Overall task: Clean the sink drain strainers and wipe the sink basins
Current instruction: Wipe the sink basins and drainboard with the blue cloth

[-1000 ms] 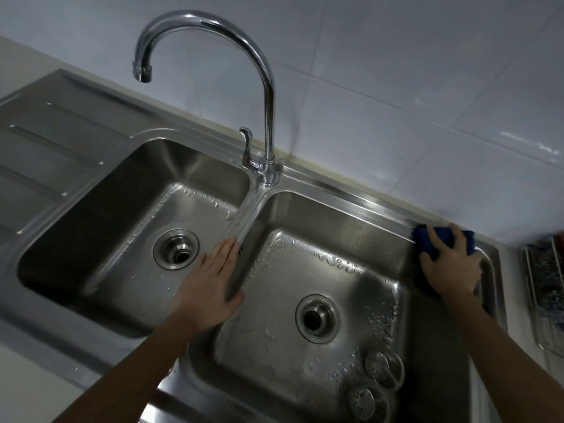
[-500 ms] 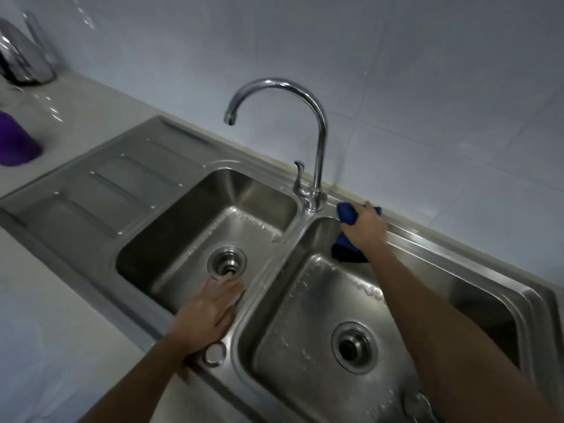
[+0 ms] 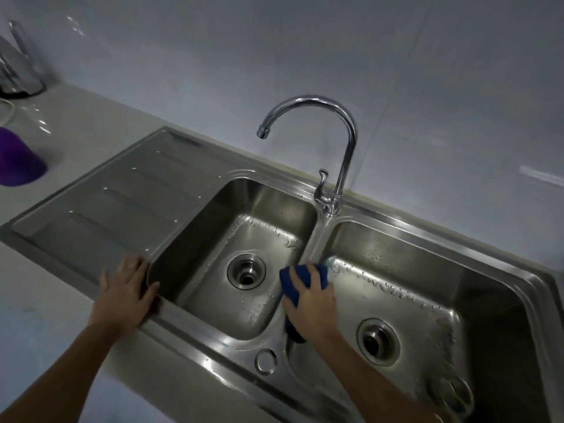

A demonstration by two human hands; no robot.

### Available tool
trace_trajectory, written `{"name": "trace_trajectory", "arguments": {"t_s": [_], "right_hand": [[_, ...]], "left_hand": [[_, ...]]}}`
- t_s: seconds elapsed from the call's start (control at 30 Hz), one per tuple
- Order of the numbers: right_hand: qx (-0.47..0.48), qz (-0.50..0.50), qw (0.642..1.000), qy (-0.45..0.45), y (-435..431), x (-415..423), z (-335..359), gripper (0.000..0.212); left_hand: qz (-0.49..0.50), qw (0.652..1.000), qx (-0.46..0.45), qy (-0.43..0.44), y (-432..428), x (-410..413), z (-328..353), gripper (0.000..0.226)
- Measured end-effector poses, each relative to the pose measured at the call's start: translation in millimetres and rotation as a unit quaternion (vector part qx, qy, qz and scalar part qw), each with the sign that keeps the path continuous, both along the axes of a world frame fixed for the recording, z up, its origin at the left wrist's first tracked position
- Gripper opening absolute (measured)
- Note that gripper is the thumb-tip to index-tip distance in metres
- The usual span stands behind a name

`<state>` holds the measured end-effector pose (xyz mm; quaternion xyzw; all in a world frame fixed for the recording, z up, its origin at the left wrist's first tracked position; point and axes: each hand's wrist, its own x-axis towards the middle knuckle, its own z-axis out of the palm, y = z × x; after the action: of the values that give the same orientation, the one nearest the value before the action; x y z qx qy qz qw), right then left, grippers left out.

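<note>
Double steel sink [image 3: 396, 227], person wiping the divider

Right hand [image 3: 311, 303]: fingers curled over a blue cloth [image 3: 300, 277], pressed on the ridge between left basin [image 3: 244, 239] and right basin [image 3: 412, 285]. Left hand [image 3: 126, 293]: flat, fingers spread, empty, on the front rim beside the drainboard [image 3: 116, 196]. Both drains open; strainer [image 3: 451, 395] blurred in the right basin's near corner

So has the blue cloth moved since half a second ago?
Yes. The blue cloth under the right hand went from beside the faucet base down the divider toward the near rim.
</note>
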<state>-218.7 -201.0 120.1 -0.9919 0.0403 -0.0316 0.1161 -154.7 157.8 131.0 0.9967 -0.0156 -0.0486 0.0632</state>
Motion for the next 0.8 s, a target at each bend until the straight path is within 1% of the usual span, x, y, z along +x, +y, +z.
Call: {"name": "trace_trajectory", "arguments": {"t_s": [0.07, 0.1, 0.17, 0.27, 0.37, 0.43, 0.53, 0.63, 0.7, 0.8], "right_hand": [[-0.013, -0.015, 0.999, 0.043, -0.8, 20.0, 5.1, 0.061], [-0.025, -0.033, 0.997, 0.067, -7.3, 39.9, 4.7, 0.063], [-0.052, -0.078, 0.991, 0.1, -24.8, 79.9, 1.8, 0.065], [-0.046, -0.137, 0.976, 0.161, -39.1, 128.2, 2.4, 0.067], [-0.042, -0.179, 0.966, 0.184, -35.8, 143.2, 17.0, 0.065], [-0.034, -0.194, 0.964, 0.179, -25.9, 133.7, 23.1, 0.065], [-0.057, -0.185, 0.967, 0.164, 1.3, 92.7, 25.0, 0.065], [-0.061, -0.166, 0.972, 0.155, 38.9, 36.6, 28.4, 0.064], [-0.048, -0.136, 0.976, 0.164, 59.2, -3.2, 30.5, 0.063], [-0.054, -0.062, 0.979, 0.189, 76.2, -50.7, 39.9, 0.059]], "left_hand": [[-0.009, 0.999, -0.025, -0.022, 1.4, -1.2, -1.5, 0.082], [-0.018, 0.999, -0.034, -0.024, 1.8, -1.8, -1.1, 0.082], [-0.027, 0.998, -0.046, -0.02, -0.7, -2.0, 2.6, 0.078], [-0.016, 0.997, -0.068, -0.033, -1.3, -1.3, 5.8, 0.065], [-0.014, 0.995, -0.086, -0.04, -0.7, -0.6, 5.2, 0.056], [-0.022, 0.995, -0.085, -0.042, 1.4, -0.8, 1.9, 0.054], [-0.03, 0.994, -0.088, -0.058, 3.0, 1.0, 0.4, 0.053], [-0.033, 0.994, -0.094, -0.053, 3.8, 0.4, 0.3, 0.061], [-0.034, 0.993, -0.095, -0.053, 4.1, 0.0, -0.6, 0.061], [-0.035, 0.994, -0.09, -0.054, 3.8, -1.3, 0.0, 0.053]]}}
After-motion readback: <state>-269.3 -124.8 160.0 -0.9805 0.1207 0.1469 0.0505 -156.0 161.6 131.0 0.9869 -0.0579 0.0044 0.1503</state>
